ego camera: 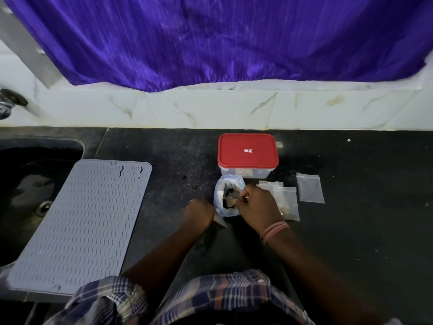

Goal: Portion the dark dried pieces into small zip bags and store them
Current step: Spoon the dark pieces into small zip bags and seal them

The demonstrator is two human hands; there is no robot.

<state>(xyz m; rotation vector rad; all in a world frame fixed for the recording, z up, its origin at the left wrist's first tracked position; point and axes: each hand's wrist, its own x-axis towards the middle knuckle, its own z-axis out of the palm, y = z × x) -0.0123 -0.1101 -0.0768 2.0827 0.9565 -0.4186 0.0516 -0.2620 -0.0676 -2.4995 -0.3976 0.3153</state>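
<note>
Bench [351, 231]: dark speckled stone surface, carrying every item listed below; a pale marbled wall strip is running along its far edge.
Supply bag [228, 199]: clear plastic bag standing open at the bench centre, just in front of the container; its mouth is facing up.
Dark dried pieces [228, 195]: lying inside the supply bag, mixed with lighter fragments; a few loose crumbs are lying on the bench to the bag's left.
Right hand [257, 205]: reaching into the mouth of the supply bag; the grip is pinched nearly closed at the fingertips, but what it is pinching cannot be told. Pink bands are sitting on the wrist.
Left hand [199, 213]: resting beside the supply bag's left edge; the grip is curled closed on a small clear bag corner [220, 219] that is sticking out below the fist.
Filled zip bags [287, 202]: small clear bags lying flat, just right of the right hand, partly overlapping; one is showing brownish contents at its lower end.
Empty zip bag [309, 187]: lying flat, further right, apart from the others.
Container [248, 154]: clear box with a red lid, closed, standing behind the supply bag.
Mat [84, 221]: grey ribbed mat lying at the left, partly overhanging the sink [28, 184].
Curtain [210, 38]: purple fabric hanging above the wall strip.
</note>
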